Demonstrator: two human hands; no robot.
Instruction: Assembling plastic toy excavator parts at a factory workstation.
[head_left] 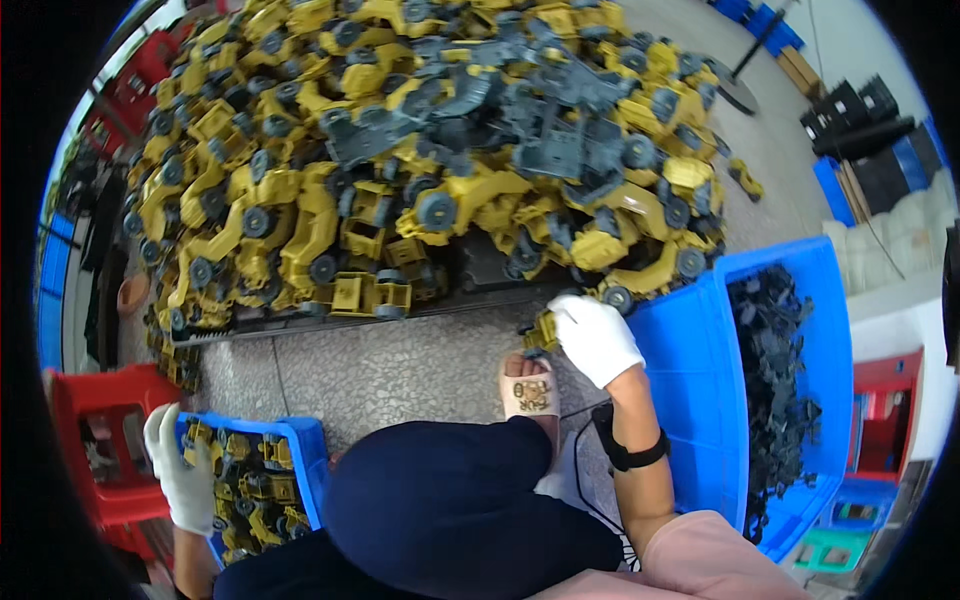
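Observation:
My right hand point(598, 338), in a white glove, is closed around a small yellow toy truck point(542, 331) with dark wheels. It is low, just in front of the big heap of yellow toy vehicles point(300, 225), and my fingers hide part of it. At the lower left my left hand point(182, 470), gloved in white too, lies along the outer side of a blue crate point(308, 440) with its fingers stretched out and nothing seen in them. Several yellow toy trucks point(262, 487) fill that crate.
Dark grey plastic parts point(570, 140) lie on top of the heap. A large blue bin point(690, 400) of dark small pieces point(775, 370) stands by my right arm. Red stools point(75, 440) are at the left. My sandalled foot point(528, 390) rests on the speckled floor point(400, 375).

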